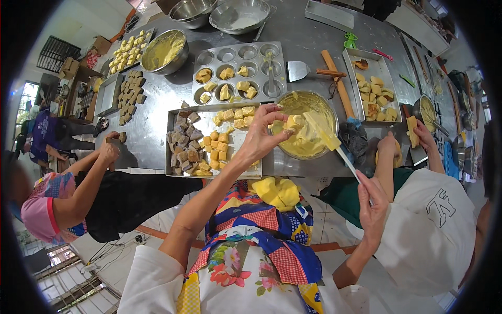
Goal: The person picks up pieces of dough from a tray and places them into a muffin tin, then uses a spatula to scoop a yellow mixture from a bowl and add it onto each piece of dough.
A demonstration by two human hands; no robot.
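Note:
My left hand [265,132] pinches a yellow cake cube [294,123] between thumb and fingertips over a steel bowl of yellow batter [308,148]. My right hand [373,198] grips the pale handle of a spatula [325,132], its batter-smeared blade above the bowl beside the cube. Left of the bowl lies a rectangular baking tray [250,141] with brown cubes [184,140] on its left side and yellow cubes [219,149] toward the middle. Behind it is a muffin tin [238,68]; several of its cups hold batter-coated pieces.
A spatula [270,76] lies across the muffin tin. To the right are a scraper [298,71], a rolling pin [339,83] and a tray of cake pieces [377,94]. Co-workers' hands [109,150] [426,137] work on both sides. Metal bowls [239,15] stand at the back.

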